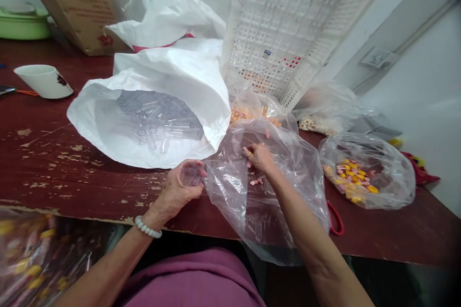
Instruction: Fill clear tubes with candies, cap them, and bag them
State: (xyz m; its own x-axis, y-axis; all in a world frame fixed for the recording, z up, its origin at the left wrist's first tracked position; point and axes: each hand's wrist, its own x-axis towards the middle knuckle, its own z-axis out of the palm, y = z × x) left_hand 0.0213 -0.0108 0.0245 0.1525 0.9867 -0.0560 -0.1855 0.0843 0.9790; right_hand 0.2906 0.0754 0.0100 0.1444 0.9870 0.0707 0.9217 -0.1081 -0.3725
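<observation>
My left hand [176,189], with a beaded bracelet on its wrist, is closed around a bunch of clear plastic tubes [192,173], their round ends facing up. My right hand [260,157] pinches a small pink piece [246,151] above a clear plastic bag [230,192] spread on the table. A few more pink pieces [256,182] lie at that bag, below my right hand. Just beyond my left hand, a white woven sack [90,124] gapes open with many clear tubes [162,117] inside.
To the right sits a clear bag [396,177] of yellow and pink pieces, near red scissor-like handles [335,219]. A white plastic crate [273,19] leans behind. A white cup [43,81] and a cardboard box [72,5] stand left. Filled tubes [32,259] show at lower left.
</observation>
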